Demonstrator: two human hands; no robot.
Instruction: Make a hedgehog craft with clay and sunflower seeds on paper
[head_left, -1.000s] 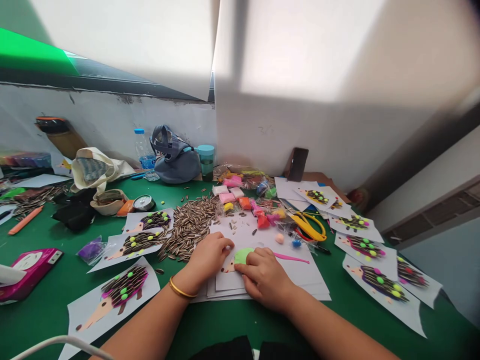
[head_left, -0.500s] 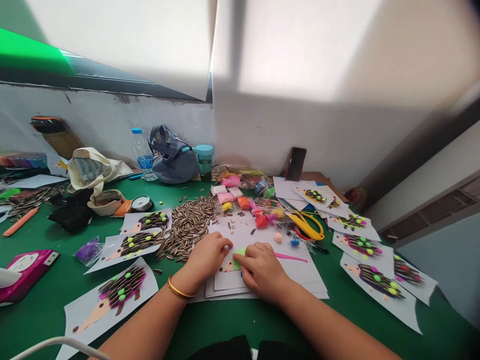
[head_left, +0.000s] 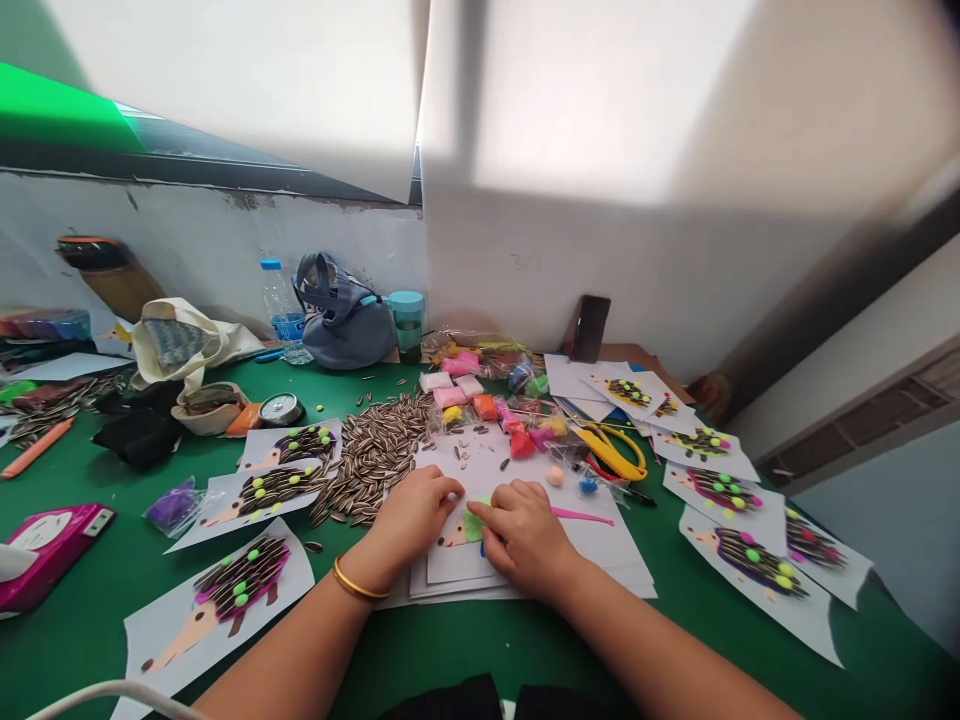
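On the top sheet of a stack of white paper (head_left: 600,560) lies a flat hedgehog picture with a peach face (head_left: 451,535) and a light green clay body (head_left: 472,526). My right hand (head_left: 529,530) lies over the body's right part, its index finger stretched out and pressing the green clay, the other fingers bent. My left hand (head_left: 420,510) rests on the paper's left side, thumb and fingertips close together beside the face; whatever they may pinch is hidden. Behind my right hand a pink clay tool (head_left: 585,516) sticks out. Something blue shows beneath that hand.
Sunflower seeds (head_left: 379,450) are heaped left of the paper. Bagged coloured clay (head_left: 484,405) and yellow-handled scissors (head_left: 615,455) lie behind it. Finished seed hedgehog cards (head_left: 221,600) flank both sides. A phone (head_left: 590,328) leans on the wall. A white cable (head_left: 112,690) crosses the front left.
My right index fingertip has shifted slightly on the green clay. My left hand stays nearly still; the whole view has moved a little.
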